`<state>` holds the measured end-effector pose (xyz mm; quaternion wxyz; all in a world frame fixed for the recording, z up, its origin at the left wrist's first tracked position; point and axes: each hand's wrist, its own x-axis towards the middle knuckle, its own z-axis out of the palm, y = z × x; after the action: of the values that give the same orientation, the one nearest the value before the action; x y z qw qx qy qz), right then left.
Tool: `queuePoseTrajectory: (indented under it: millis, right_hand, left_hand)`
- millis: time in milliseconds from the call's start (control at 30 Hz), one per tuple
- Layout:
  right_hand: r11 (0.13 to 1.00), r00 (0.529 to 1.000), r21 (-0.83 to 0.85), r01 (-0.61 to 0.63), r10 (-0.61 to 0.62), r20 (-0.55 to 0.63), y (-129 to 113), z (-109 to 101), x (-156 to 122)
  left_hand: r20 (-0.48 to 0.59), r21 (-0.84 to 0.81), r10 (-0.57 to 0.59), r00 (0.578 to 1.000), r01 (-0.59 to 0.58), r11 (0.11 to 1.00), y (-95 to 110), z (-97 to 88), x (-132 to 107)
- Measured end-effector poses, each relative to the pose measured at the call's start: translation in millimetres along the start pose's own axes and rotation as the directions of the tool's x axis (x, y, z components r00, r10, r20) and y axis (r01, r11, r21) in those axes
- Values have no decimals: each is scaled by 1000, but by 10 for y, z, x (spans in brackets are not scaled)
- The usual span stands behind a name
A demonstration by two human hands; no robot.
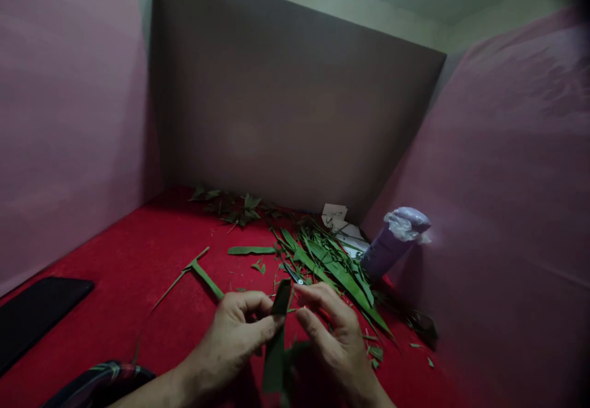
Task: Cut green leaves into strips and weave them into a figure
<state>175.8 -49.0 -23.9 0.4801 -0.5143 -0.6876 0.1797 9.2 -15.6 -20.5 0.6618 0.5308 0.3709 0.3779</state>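
Note:
My left hand pinches a long green leaf strip between thumb and fingers, its lower end hanging towards me. Just right of the strip, my right hand has thumb and forefinger apart, with nothing visible between them. Beyond my right fingertips lie scissors, their handles hidden behind the hand. A T-shaped piece of stem and leaf lies on the red cloth left of my hands. Farther off, a short cut leaf piece lies flat.
Long green leaves are heaped at the right. Behind them lean a purple plastic-wrapped roll and a white card. Leafy sprigs line the back. A black flat object lies at the left. Pink walls flank both sides.

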Motion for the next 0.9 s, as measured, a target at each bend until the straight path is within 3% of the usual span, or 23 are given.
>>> queuePoseTrajectory:
  millis: [67,167,400,600,800,900]
  right_hand:
    - [979,998,201,-46,36,52,-44,40,-30]
    - [937,991,324,-130,117,61,-27,92,-62]
    - [891,966,374,-256,250,66,15,119,-67]
    - [761,899,487,-428,411,149,-4,149,-42]
    - [740,886,520,-426,457,76,40,133,-22]
    - [739,897,530,-415,430,103,63,143,-30]
  left_hand:
    - [52,-7,-66,996,66,998,-32,26,-11]
    - [113,10,-154,982,153,988,-83,47,-17]
    - [173,-69,-205,963,220,973,-97,36,18]
    - [231,-46,-273,934,291,956,-130,-8,75]
    - [212,-1,-280,936,286,958,-111,-7,73]
    - [160,-10,-281,946,286,958,-75,15,63]
